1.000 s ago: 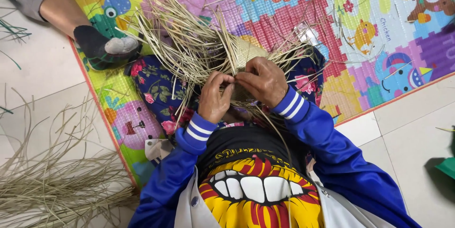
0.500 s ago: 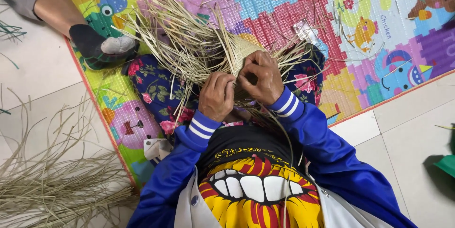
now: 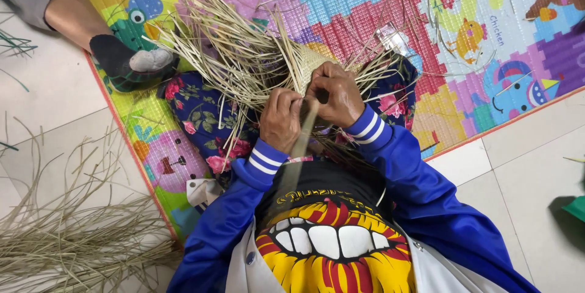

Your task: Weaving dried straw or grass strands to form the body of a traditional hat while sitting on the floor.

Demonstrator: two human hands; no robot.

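Now a pale strip (image 3: pixel 298 147) runs blurred from between both hands down toward the chest; half a sec ago no such strand showed there, so one looks freshly pulled thru the weave. Left hand (image 3: pixel 280 119) closed on that strip; right hand (image 3: pixel 337 95) curled tight on the woven straw piece (image 3: pixel 308 64), w/ loose ends fanning up-left, over the play mat (image 3: pixel 378 19) near its lower edge. Mat has cartoon animal panels & letters, multicolour. Loose straw pile (image 3: pixel 67 244) on tiles beyond mat's left edge.

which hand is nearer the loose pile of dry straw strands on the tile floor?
Left. The left hand sits on the pile of dry straw strands' side of the woven piece; the right hand is farther across.
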